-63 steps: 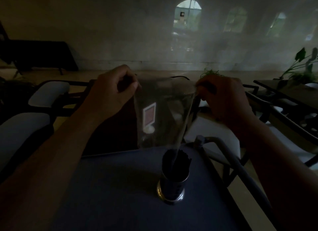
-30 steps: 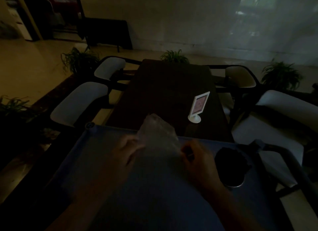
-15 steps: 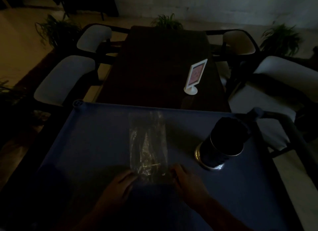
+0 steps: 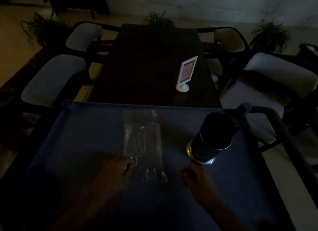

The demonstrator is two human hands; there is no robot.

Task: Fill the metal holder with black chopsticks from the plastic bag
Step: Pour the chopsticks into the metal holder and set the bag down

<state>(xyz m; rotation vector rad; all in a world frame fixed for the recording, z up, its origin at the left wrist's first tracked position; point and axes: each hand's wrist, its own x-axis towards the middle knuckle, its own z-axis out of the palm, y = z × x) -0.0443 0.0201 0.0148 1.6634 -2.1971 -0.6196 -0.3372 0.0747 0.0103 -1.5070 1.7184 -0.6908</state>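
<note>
The clear plastic bag (image 4: 143, 141) lies flat on the blue cart top (image 4: 89, 136), long side running away from me. It looks empty. The metal holder (image 4: 209, 143) stands upright to its right, packed with black chopsticks (image 4: 219, 123). My left hand (image 4: 115, 172) rests at the bag's near left corner, fingertips touching its edge. My right hand (image 4: 196, 179) is a little right of the bag's near end, fingers loosely curled and holding nothing. The scene is very dim.
Beyond the cart stands a dark dining table (image 4: 151, 65) with a white card stand (image 4: 186, 74). Pale cushioned chairs (image 4: 53, 79) (image 4: 268, 83) flank it. The cart's handle bar (image 4: 282, 127) runs along the right. Potted plants (image 4: 158, 21) line the back.
The bag was held up over the holder, then laid flat on the cart. Since half a second ago my right hand has come off the bag and shifted right.
</note>
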